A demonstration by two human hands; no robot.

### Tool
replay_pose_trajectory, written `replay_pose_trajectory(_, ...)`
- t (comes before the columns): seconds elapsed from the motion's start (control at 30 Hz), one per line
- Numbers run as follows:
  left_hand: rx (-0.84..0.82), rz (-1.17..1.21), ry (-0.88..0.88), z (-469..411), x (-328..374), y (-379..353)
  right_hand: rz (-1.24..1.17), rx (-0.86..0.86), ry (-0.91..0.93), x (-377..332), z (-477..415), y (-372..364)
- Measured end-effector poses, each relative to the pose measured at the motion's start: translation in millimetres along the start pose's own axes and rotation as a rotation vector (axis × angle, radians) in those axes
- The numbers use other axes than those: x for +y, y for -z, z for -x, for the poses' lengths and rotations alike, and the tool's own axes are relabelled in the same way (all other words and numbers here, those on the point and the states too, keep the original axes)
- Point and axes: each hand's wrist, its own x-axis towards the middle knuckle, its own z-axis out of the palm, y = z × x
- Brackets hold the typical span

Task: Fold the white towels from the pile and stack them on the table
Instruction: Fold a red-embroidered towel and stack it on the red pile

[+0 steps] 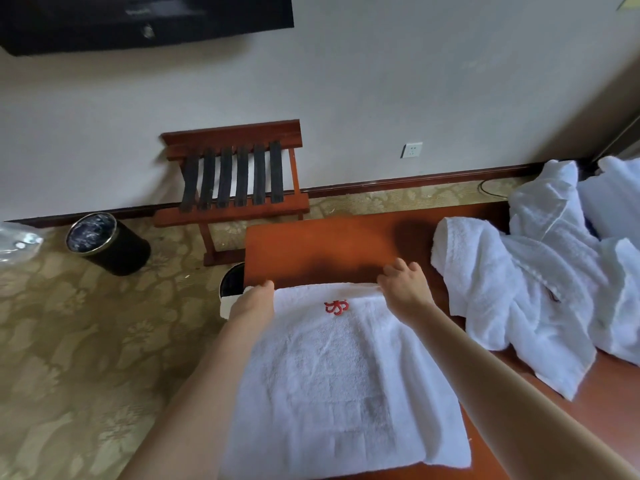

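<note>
A white towel [339,368] with a red embroidered mark lies spread on the reddish wooden table [332,244], its near part hanging toward me. My left hand [254,299] grips the towel's far left corner at the table's left edge. My right hand [403,282] grips the far right corner, fingers curled over the edge. A pile of white towels and robes [540,289] lies heaped on the right side of the table.
A wooden luggage rack [235,181] with black straps stands against the wall beyond the table. A black waste bin [107,244] sits on the patterned carpet at left, another bin [232,280] by the table's left corner. A wall socket [411,150] is behind.
</note>
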Motion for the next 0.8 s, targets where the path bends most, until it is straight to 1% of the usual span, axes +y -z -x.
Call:
replay_pose_trajectory(0.07, -0.003, 0.022, -0.001, 12, -1, 1, 0.001, -0.015, -0.066, 0, 12, 10)
replay_pose_trajectory(0.13, 0.018, 0.038, 0.018, 24, -1, 6, -0.096, -0.015, -0.134, 0, 22, 17)
replay_pose_trajectory(0.2, 0.055, 0.071, 0.051, 37, -1, 16, -0.219, 0.038, -0.178, 2, 30, 23)
replay_pose_trajectory(0.37, 0.290, 0.149, 0.032, 63, -8, 57, -0.408, 0.258, -0.213, 4, 38, 59)
replay_pose_trajectory(0.43, 0.391, 0.206, 0.001, 72, -10, 79, -0.463, 0.338, -0.228, 8, 37, 80)
replay_pose_trajectory(0.47, 0.452, 0.194, -0.029, 77, -11, 92, -0.481, 0.376, -0.234, 11, 36, 92)
replay_pose_trajectory(0.57, 0.580, 0.112, -0.098, 91, -14, 131, -0.477, 0.491, -0.234, 23, 32, 131)
replay_pose_trajectory(0.7, 0.740, 0.072, -0.104, 107, -12, 187, -0.467, 0.672, -0.213, 36, 31, 190)
replay_pose_trajectory(0.73, 0.778, 0.050, -0.099, 111, -11, 199, -0.441, 0.698, -0.205, 39, 31, 202)
replay_pose_trajectory(0.8, 0.799, -0.009, -0.086, 119, -11, 219, -0.331, 0.681, -0.201, 45, 30, 225)
